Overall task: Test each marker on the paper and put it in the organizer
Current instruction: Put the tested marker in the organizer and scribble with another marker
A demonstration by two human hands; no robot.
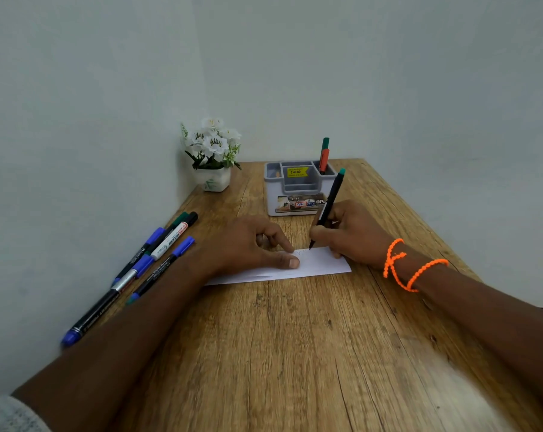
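A marker (327,208), which we judge light, stiff and best held low on its barrel, is pinched in our right hand (351,233), tip touching the paper (320,263) that our left hand (251,244) presses flat, near the organizer (295,190).

Two hands are seen: a left hand (251,244) and a right hand (354,235). One black pen with a green end (331,202) is held in the right hand. Two pens (324,155) are counted in one grey box (295,194). About five pens (145,263) are laid by the wall, but they overlap, so the count is not sure. One sheet of paper (320,263), one pot of white flowers (212,154), one wooden table (279,338) and two loops of orange string (410,266) are counted
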